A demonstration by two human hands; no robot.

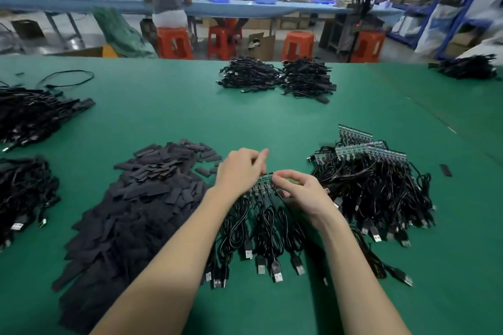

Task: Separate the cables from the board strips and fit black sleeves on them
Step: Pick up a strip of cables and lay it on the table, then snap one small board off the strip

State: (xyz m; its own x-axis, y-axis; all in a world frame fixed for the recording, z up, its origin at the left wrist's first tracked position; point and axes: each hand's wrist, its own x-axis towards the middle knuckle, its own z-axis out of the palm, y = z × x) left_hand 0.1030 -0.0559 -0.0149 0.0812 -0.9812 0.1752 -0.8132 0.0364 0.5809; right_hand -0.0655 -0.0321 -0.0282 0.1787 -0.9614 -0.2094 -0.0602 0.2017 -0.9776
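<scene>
A green board strip [263, 183] with several black USB cables [265, 228] hanging from it lies on the green table at centre. My left hand [239, 171] grips the strip's left part from above. My right hand [302, 192] pinches its right end. The cables fan toward me, their USB plugs [276, 272] lying flat. A big heap of flat black sleeves [136, 204] lies just left of my left arm. More board strips with cables [375, 185] are piled to the right of my right hand.
Bundles of black cables lie at the left edge [30, 117], the lower left [24, 198], the table's far side [277, 77] and the far right [465, 66]. A lone sleeve [445, 170] lies at right. People sit at a blue bench [109, 3] beyond orange stools.
</scene>
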